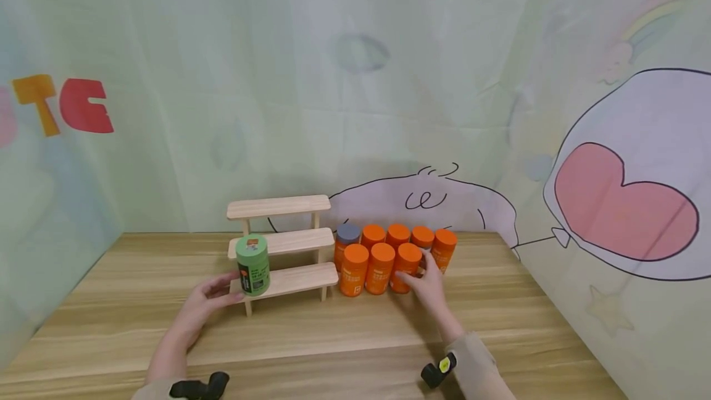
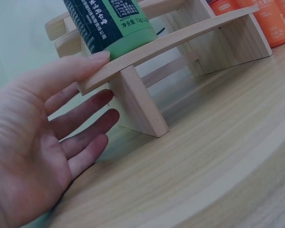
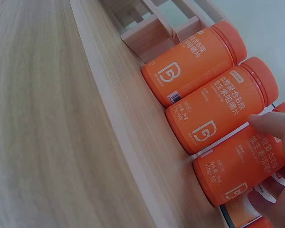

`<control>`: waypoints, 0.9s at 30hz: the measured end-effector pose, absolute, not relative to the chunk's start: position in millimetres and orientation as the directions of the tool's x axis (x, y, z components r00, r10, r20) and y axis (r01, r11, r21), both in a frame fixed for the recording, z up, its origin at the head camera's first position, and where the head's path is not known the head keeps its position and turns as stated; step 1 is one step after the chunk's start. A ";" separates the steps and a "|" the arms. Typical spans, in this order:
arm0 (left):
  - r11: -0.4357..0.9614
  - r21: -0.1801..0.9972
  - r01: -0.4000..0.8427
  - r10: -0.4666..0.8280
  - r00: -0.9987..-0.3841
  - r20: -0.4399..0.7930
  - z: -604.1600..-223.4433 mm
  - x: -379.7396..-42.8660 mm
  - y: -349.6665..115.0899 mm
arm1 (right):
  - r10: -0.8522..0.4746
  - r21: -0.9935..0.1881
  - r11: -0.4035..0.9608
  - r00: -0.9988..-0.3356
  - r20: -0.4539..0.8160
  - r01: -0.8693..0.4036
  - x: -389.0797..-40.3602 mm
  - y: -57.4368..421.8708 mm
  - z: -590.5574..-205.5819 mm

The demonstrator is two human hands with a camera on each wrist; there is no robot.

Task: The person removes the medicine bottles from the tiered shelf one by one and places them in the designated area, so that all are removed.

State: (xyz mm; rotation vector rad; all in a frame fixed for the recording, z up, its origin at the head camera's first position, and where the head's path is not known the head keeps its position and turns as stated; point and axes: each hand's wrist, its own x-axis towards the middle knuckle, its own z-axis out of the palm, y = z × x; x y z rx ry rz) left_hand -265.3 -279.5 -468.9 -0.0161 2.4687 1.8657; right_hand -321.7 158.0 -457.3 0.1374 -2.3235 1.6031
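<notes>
A three-tier wooden shelf [image 1: 302, 278] stands on the table, and a green jar [image 1: 253, 267] is upright at the left end of its lowest tier. My left hand [image 1: 201, 304] grips that end of the tier; the thumb [image 2: 88, 64] lies on top beside the jar's base, with the other fingers curved below. To the right of the shelf, orange bottles [image 1: 380, 270] stand upright in two rows. My right hand [image 1: 429, 283] holds the rightmost front bottle [image 3: 242, 159], thumb on its near side and fingers round its far right side, partly hidden.
In the back row, one bottle has a blue-grey lid [image 1: 348, 233]; the others have orange lids. The wooden table [image 1: 344, 350] meets a printed curtain [image 1: 266, 110] behind the shelf and bottles. The front row stands close to the shelf's right end.
</notes>
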 end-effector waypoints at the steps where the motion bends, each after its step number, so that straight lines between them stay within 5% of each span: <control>1: 0.273 0.961 -0.036 0.020 -0.999 -0.043 -468.8 -265.3 -279.5 | 0.096 -0.896 0.363 -0.947 0.307 -0.254 -321.8 158.1 -457.3; 27: 0.266 0.963 -0.050 0.023 -0.998 -0.058 -467.7 -266.1 -279.8 | 0.137 -0.888 0.370 -0.929 0.343 -0.273 -327.0 152.5 -423.2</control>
